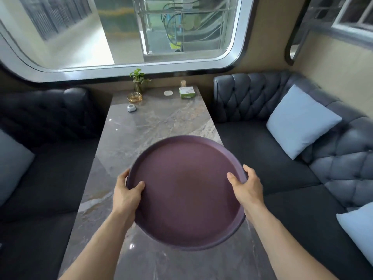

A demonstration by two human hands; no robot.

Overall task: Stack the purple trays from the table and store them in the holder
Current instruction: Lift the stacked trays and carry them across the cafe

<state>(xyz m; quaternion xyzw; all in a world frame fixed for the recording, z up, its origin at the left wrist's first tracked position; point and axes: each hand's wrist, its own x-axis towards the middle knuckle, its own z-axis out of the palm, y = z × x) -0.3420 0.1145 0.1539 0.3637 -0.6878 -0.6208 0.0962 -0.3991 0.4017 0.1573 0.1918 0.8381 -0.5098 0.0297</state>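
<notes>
A round purple tray [185,190] is held above the near half of the marble table [153,126], its far edge tipped a little upward. My left hand [127,190] grips its left rim, thumb inside the rim and fingers underneath. My right hand [245,185] grips the right rim the same way. A second rim edge shows along the tray's lower right side, so it may be more than one tray; I cannot tell. No holder is in view.
At the table's far end stand a small plant [139,79], a glass ashtray [134,97], a small white-grey gadget [131,108], a white pad [168,93] and a green-white box [187,92]. Dark tufted sofas [282,162] with pale cushions [300,122] flank the table.
</notes>
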